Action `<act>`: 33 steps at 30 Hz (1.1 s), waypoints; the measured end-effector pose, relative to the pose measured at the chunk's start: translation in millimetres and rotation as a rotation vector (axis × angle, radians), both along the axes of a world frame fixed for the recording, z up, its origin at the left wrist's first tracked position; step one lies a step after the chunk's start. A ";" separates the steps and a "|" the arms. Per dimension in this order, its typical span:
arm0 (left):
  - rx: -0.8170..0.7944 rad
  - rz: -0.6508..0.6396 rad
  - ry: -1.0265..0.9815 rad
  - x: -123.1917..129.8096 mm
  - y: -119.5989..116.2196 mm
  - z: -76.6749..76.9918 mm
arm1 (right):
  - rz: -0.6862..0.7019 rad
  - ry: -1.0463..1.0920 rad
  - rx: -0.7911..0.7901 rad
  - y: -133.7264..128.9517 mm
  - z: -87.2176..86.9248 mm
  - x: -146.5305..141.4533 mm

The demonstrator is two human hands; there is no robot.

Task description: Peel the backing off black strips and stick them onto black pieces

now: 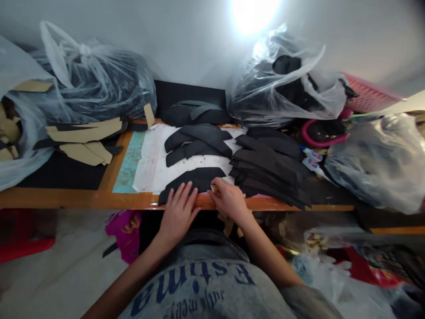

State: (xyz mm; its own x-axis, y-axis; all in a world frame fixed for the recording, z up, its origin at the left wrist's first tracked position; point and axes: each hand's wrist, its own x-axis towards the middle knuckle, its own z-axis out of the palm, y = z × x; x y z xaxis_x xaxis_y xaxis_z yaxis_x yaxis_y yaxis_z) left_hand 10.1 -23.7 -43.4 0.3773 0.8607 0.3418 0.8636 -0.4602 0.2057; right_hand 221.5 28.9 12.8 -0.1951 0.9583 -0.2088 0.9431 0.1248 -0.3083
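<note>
A curved black sheet piece (202, 177) lies at the table's front edge on white paper (154, 159). My left hand (181, 204) rests on its left part with the fingers spread. At its right end, my right hand (229, 199) is closed, with a small tan bit showing at the fingertips; its kind cannot be made out. Behind the piece, several similar black pieces (199, 141) lie crossed over each other. To the right of my right hand is a thick fanned pile of black pieces (268, 166).
Tan-backed pieces (86, 137) lie at the left. Stuffed clear plastic bags (99, 84) stand along the wall, another bag (285, 84) at back right. Small glue bottles (312, 159) lie beside the right pile, near a pink basket (372, 93). The wooden edge (76, 198) runs along the front.
</note>
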 end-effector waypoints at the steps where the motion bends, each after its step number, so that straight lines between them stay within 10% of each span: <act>1: -0.042 -0.006 0.031 6.0 -3.8 -4.0 | 0.018 0.030 -0.023 -0.8 -0.8 -1.6; 12: -0.128 0.444 0.028 -35.6 -39.0 -5.7 | -0.127 0.299 0.023 2.8 -21.9 17.5; 17: 0.049 0.616 -0.111 -110.7 17.4 -0.3 | 0.102 0.588 -0.121 -19.4 -2.5 38.0; 22: 0.061 0.613 -0.058 -194.4 94.9 3.3 | 0.316 0.165 -0.214 -48.2 6.6 50.9; 27: -0.078 0.470 0.150 -205.3 149.4 8.4 | 0.310 -0.029 -0.191 -55.3 -0.9 39.6; 33: -0.143 0.504 0.199 -197.2 166.6 14.3 | 0.269 0.294 -0.273 -56.6 19.2 46.6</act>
